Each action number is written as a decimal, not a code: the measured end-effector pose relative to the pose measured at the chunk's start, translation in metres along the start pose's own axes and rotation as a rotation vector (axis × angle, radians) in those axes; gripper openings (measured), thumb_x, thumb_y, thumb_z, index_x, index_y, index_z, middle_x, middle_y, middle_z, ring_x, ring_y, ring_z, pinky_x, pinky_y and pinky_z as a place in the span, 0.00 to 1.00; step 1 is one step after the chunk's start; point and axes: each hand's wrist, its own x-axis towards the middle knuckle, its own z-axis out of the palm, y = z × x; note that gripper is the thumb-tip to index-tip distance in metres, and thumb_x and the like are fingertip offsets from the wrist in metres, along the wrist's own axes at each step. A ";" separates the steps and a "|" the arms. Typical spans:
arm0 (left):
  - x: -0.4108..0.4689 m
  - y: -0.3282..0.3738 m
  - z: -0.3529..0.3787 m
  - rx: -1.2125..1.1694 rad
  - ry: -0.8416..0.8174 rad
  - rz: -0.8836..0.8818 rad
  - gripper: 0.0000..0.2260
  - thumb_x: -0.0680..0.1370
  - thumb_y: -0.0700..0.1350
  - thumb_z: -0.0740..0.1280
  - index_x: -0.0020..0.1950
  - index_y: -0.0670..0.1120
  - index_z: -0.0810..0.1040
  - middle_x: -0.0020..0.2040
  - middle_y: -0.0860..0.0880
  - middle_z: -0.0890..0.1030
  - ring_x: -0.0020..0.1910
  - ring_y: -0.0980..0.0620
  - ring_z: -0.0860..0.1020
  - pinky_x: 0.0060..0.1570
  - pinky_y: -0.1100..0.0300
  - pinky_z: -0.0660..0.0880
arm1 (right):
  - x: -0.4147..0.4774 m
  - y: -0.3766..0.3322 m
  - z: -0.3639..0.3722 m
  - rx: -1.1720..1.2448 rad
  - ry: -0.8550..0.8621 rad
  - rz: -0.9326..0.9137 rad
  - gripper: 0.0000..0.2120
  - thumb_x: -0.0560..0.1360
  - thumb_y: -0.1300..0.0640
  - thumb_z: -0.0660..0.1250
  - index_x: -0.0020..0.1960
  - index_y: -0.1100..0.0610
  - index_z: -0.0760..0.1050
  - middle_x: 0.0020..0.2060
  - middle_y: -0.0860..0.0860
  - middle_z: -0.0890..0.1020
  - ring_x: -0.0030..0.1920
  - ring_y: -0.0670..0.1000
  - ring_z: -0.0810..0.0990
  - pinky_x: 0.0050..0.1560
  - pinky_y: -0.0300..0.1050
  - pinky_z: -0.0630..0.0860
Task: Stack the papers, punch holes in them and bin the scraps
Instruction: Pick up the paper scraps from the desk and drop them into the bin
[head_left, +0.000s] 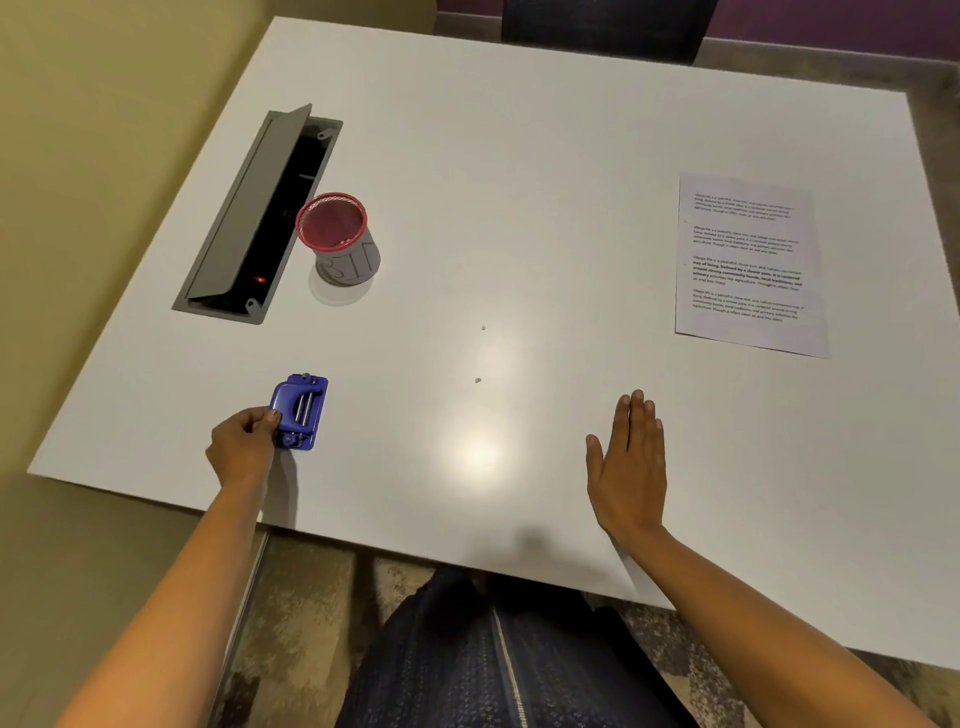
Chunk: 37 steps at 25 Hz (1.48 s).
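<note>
A blue hole punch (300, 410) rests on the white table (519, 182) at the near left. My left hand (244, 447) grips its near left edge with thumb and fingers. My right hand (629, 462) lies flat and open on the table near the front edge, fingers together, holding nothing. A stack of printed papers (748, 262) lies at the right side of the table. Two tiny round paper scraps sit in the middle, one farther (483, 328) and one nearer (478, 380). A red-rimmed mesh cup labelled BIN (340, 241) stands at the left, with small scraps inside.
An open grey cable hatch (249, 218) is set into the table just left of the bin, its lid tilted up. A dark chair (608, 26) stands at the table's far side. My lap is below the front edge.
</note>
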 end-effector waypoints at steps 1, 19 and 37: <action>0.001 0.000 0.000 0.014 0.001 0.007 0.09 0.79 0.41 0.65 0.55 0.40 0.82 0.44 0.45 0.79 0.47 0.46 0.76 0.52 0.56 0.70 | 0.000 0.000 0.000 -0.001 -0.001 0.001 0.31 0.81 0.45 0.47 0.79 0.60 0.46 0.79 0.57 0.51 0.79 0.54 0.47 0.79 0.51 0.48; -0.093 -0.001 0.101 0.538 -0.176 0.729 0.24 0.82 0.49 0.57 0.78 0.44 0.61 0.80 0.46 0.59 0.79 0.48 0.55 0.78 0.49 0.51 | 0.005 -0.017 -0.005 0.299 -0.016 0.106 0.26 0.83 0.52 0.51 0.77 0.59 0.52 0.79 0.51 0.52 0.79 0.50 0.47 0.79 0.48 0.42; -0.080 -0.023 0.128 0.689 -0.144 0.775 0.28 0.81 0.55 0.48 0.81 0.50 0.46 0.82 0.51 0.47 0.80 0.51 0.46 0.79 0.47 0.46 | 0.075 -0.142 -0.017 0.247 -0.160 -0.364 0.07 0.77 0.63 0.65 0.54 0.62 0.78 0.51 0.55 0.80 0.51 0.53 0.77 0.46 0.44 0.75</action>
